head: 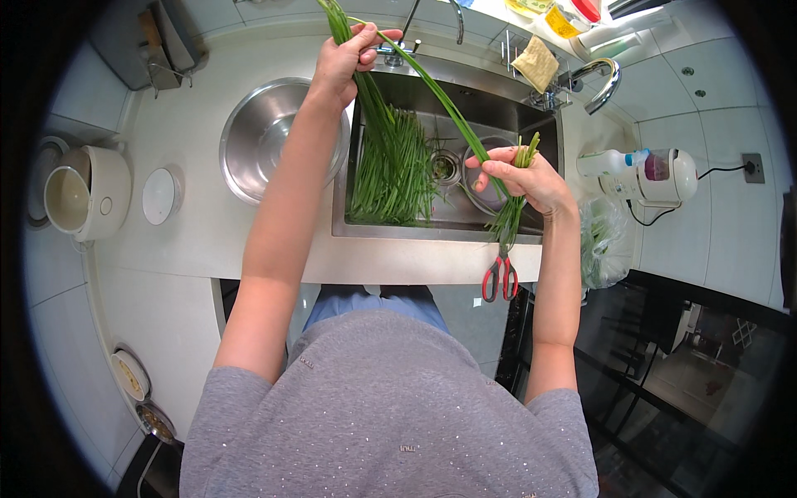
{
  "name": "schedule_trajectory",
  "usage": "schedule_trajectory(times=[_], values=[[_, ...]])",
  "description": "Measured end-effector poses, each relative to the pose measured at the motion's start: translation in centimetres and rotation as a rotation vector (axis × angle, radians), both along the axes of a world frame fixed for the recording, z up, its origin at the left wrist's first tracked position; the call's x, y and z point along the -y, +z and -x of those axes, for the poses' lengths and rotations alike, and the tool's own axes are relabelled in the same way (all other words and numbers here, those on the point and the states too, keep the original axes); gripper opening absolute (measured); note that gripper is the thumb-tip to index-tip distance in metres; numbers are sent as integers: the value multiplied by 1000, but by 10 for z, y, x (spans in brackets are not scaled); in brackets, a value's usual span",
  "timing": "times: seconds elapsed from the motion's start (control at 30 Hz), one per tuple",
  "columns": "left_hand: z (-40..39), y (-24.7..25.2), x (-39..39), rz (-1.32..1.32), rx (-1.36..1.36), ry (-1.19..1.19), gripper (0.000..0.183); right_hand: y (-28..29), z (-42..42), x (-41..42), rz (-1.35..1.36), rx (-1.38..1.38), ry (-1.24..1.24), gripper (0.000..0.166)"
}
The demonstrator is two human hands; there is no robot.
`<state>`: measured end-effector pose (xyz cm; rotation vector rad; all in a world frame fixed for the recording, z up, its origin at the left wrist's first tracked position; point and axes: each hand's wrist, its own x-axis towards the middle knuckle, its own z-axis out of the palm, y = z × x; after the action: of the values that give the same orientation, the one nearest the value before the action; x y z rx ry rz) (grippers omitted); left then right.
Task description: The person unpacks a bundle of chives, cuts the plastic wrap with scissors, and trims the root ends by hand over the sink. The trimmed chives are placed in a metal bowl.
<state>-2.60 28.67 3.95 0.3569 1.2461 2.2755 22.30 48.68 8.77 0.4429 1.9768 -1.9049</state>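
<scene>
My left hand (348, 59) grips a long bunch of green garlic chives (370, 99) over the sink's back left corner. Between it and my right hand (523, 174) a few long leaves (442, 93) stretch diagonally. My right hand pinches their lower part and also holds a small bunch of stalks (510, 215) against its palm. More chives (398, 174) lie in the left part of the stainless steel sink (411, 233). Beside them are the drain (445, 167) and a round bowl (482, 193), partly hidden by my right hand. Red and black scissors (500, 277) lie at the counter's front edge.
A steel basin (258, 140) stands left of the sink, with a white bowl (159, 196) and a cream cooker (103, 193) farther left. Faucets (604, 87) rise behind the sink. At right are a white appliance (675, 177), a bottle (601, 163) and a plastic bag of greens (604, 243).
</scene>
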Motion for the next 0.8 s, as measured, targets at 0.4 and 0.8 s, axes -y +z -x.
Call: schedule_trajectory(times=[0.4,0.8], values=[[14,-8,9,-61,81,77,12,6,-1,2,-34,-3,44,27],[13,-11,12,-62,-9,229,15,-50,-8,-19,-426,-172,-46,28]])
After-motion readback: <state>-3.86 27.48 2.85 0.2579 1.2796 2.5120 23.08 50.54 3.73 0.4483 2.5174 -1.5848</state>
